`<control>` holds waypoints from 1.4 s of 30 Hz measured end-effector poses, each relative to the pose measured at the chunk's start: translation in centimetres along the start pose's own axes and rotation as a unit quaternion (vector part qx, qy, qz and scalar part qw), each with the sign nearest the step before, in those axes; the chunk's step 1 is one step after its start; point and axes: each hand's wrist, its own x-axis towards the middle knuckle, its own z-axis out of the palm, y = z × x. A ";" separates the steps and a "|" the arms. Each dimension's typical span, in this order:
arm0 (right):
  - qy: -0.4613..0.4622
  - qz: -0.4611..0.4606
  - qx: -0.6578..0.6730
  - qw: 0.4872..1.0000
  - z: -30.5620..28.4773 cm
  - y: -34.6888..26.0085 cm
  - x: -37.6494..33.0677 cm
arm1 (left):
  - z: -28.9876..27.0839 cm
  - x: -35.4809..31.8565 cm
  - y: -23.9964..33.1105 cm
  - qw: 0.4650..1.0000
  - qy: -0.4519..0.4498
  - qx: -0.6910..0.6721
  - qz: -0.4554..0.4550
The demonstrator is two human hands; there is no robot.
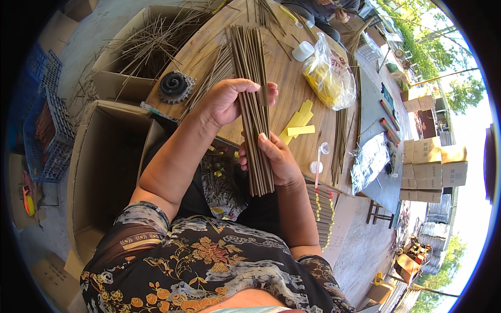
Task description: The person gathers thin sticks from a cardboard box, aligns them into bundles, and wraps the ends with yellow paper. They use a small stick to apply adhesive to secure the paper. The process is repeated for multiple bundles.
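Note:
A thick bundle of thin brown sticks (252, 130), like incense sticks, is held up in front of me over the table's near edge, slightly tilted. My left hand (229, 101) wraps round its upper half, thumb in front, fingertips showing past the far side. Lower down, my right hand (276, 156) grips the bundle with its thumb across the front and fingers behind. Right of the bundle, yellow paper strips (298, 119) lie on the wooden table (284, 78). Loose sticks (215, 78) lie behind my left hand.
A clear bag of yellow strips (330, 78) and a white cup (302, 51) stand at the back right. Left are a toothed round piece with a black coil (176, 86) and an open carton (102, 167). Another person (334, 13) sits across the table.

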 end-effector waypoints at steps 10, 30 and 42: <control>-0.002 -0.011 0.039 0.999 -0.4 0.3 -0.1 | -0.5 0.1 0.6 0.998 -0.026 -0.052 -0.020; 0.020 -0.028 0.029 0.999 0.4 0.2 -0.3 | -1.3 0.6 -0.1 1.000 0.010 -0.006 0.020; 0.036 -0.033 -0.033 0.998 0.4 0.6 -0.1 | 0.2 0.1 -0.4 0.999 0.020 0.001 0.044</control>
